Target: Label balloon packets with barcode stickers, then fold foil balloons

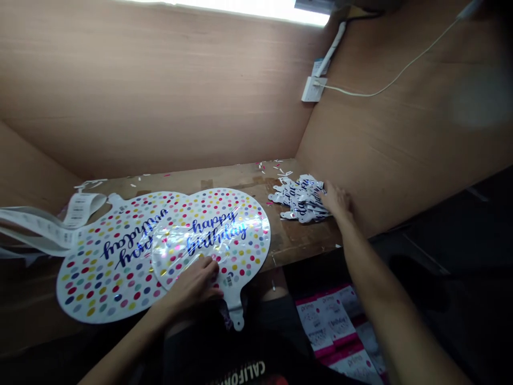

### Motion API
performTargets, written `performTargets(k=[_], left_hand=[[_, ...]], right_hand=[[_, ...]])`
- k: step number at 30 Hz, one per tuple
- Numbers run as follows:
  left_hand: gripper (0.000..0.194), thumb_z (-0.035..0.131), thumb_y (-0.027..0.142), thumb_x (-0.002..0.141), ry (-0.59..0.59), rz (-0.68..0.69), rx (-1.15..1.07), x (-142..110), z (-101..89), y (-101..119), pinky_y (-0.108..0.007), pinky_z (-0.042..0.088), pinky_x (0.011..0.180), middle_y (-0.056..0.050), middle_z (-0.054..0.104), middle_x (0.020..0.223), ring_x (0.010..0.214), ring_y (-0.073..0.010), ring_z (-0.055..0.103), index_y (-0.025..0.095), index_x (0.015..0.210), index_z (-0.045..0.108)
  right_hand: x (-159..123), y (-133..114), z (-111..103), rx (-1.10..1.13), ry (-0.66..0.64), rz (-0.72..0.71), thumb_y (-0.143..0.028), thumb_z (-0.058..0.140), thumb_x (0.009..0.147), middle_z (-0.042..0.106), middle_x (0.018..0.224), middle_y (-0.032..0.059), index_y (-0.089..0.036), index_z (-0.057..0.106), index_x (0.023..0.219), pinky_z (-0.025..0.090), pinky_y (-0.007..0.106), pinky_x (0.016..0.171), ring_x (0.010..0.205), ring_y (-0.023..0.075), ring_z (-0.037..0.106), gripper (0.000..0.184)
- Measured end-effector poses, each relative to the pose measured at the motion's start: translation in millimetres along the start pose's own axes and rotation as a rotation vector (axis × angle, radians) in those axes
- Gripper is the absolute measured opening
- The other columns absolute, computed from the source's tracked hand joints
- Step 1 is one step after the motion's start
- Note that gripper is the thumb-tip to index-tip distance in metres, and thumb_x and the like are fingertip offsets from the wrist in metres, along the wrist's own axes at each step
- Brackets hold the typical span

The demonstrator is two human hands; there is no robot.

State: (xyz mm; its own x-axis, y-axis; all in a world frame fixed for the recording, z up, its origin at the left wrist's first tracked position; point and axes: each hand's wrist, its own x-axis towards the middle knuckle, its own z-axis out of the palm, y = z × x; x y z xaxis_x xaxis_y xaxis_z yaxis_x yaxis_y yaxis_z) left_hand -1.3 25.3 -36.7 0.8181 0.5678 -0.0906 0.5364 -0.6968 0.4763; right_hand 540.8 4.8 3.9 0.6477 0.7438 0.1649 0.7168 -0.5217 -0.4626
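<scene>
Two flat white foil balloons overlap on the bench in front of me, the right one (248, 230) lying over the left one (100, 278). Both carry coloured dots and blue "happy birthday" lettering. My left hand (202, 278) is closed at the lower edge of the right balloon, fingers curled against its foil, above the tail. Farther right, folded foil balloons (302, 200) lie in a small pile. My right hand (336, 200) grips the right end of that pile, its fingertips partly hidden.
A looped strip of white labels (82, 211) lies at the left. Paper scraps (262, 168) dot the back of the wooden bench (288, 246). Cardboard walls (160, 96) enclose it, with a socket box (313, 89) in the corner. Pink-and-white printed packets (332, 321) sit below the bench edge.
</scene>
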Motion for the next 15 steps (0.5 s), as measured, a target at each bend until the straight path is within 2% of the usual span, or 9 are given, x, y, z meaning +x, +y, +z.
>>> performTargets(k=[2, 4, 5, 7, 9, 10, 11, 13, 15], left_hand=[[0.035, 0.068, 0.056, 0.089, -0.009, 0.032, 0.028, 8, 5.7, -1, -0.034, 0.044, 0.081, -0.009, 0.065, 0.105, 0.092, -0.026, 0.059, 0.022, 0.091, 0.062], [0.03, 0.058, 0.05, 0.096, -0.019, 0.017, -0.012, 15, 10.0, -2, -0.034, 0.043, 0.081, -0.009, 0.065, 0.1, 0.091, -0.025, 0.058, 0.022, 0.086, 0.061], [0.029, 0.055, 0.046, 0.098, -0.026, -0.002, -0.044, 18, 11.3, -3, -0.033, 0.042, 0.08, -0.008, 0.065, 0.096, 0.089, -0.0242, 0.058, 0.022, 0.083, 0.061], [0.031, 0.052, 0.042, 0.099, -0.041, -0.053, -0.12, 21, 11.1, -6, -0.031, 0.04, 0.075, -0.006, 0.063, 0.085, 0.081, -0.0219, 0.057, 0.022, 0.077, 0.059], [0.034, 0.05, 0.041, 0.099, -0.051, -0.1, -0.219, 23, 5.9, -7, -0.03, 0.037, 0.069, -0.003, 0.059, 0.076, 0.072, -0.0191, 0.053, 0.021, 0.073, 0.057], [0.035, 0.048, 0.041, 0.1, -0.045, -0.122, -0.263, 25, 1.3, -7, -0.029, 0.036, 0.066, -0.002, 0.058, 0.073, 0.069, -0.0179, 0.051, 0.02, 0.072, 0.057], [0.036, 0.047, 0.04, 0.1, -0.033, -0.14, -0.294, 27, -4.7, -8, -0.029, 0.034, 0.065, -0.002, 0.057, 0.072, 0.067, -0.017, 0.05, 0.02, 0.072, 0.057], [0.035, 0.047, 0.038, 0.099, -0.01, -0.158, -0.305, 34, -19.8, -9, -0.029, 0.034, 0.064, -0.001, 0.057, 0.071, 0.066, -0.0165, 0.049, 0.019, 0.072, 0.057], [0.034, 0.047, 0.037, 0.099, 0.021, -0.174, -0.269, 40, -36.6, -10, -0.03, 0.035, 0.066, -0.001, 0.058, 0.071, 0.067, -0.0175, 0.05, 0.019, 0.073, 0.059]], right_hand=[[2, 12, 26, -0.274, -0.146, -0.062, -0.048, 0.044, 0.102, 0.039, 0.162, 0.0191, -0.024, 0.046, 0.155, 0.027, 0.062, 0.118, 0.146, 0.0387, 0.036, 0.058], [0, 19, 45, -0.396, -0.253, -0.085, -0.046, 0.037, 0.106, 0.033, 0.166, 0.0166, -0.028, 0.043, 0.158, 0.021, 0.066, 0.119, 0.149, 0.0379, 0.032, 0.055], [-3, 18, 51, -0.409, -0.244, -0.077, -0.047, 0.035, 0.107, 0.031, 0.167, 0.0181, -0.027, 0.042, 0.158, 0.02, 0.068, 0.118, 0.15, 0.0394, 0.031, 0.055], [-12, 6, 55, -0.389, -0.117, -0.094, -0.049, 0.036, 0.106, 0.03, 0.166, 0.0223, -0.022, 0.041, 0.159, 0.02, 0.07, 0.116, 0.149, 0.0429, 0.029, 0.059], [-36, -23, 57, -0.204, -0.001, -0.242, -0.05, 0.043, 0.104, 0.036, 0.162, 0.0238, -0.017, 0.044, 0.157, 0.022, 0.063, 0.118, 0.148, 0.0413, 0.032, 0.062], [-54, -42, 58, -0.072, -0.026, -0.374, -0.052, 0.047, 0.103, 0.042, 0.159, 0.0226, -0.017, 0.046, 0.156, 0.026, 0.057, 0.119, 0.145, 0.0386, 0.036, 0.064], [-76, -64, 61, 0.079, -0.146, -0.535, -0.052, 0.053, 0.1, 0.051, 0.153, 0.0203, -0.017, 0.05, 0.153, 0.031, 0.049, 0.118, 0.14, 0.0351, 0.044, 0.063], [-123, -108, 70, 0.294, -0.501, -0.829, -0.051, 0.07, 0.089, 0.061, 0.143, 0.0142, -0.023, 0.055, 0.149, 0.038, 0.043, 0.112, 0.129, 0.0326, 0.054, 0.068], [-158, -144, 83, 0.367, -0.675, -0.914, -0.038, 0.069, 0.089, 0.073, 0.115, 0.0088, -0.024, 0.072, 0.124, 0.043, 0.039, 0.102, 0.104, 0.0272, 0.063, 0.039]])
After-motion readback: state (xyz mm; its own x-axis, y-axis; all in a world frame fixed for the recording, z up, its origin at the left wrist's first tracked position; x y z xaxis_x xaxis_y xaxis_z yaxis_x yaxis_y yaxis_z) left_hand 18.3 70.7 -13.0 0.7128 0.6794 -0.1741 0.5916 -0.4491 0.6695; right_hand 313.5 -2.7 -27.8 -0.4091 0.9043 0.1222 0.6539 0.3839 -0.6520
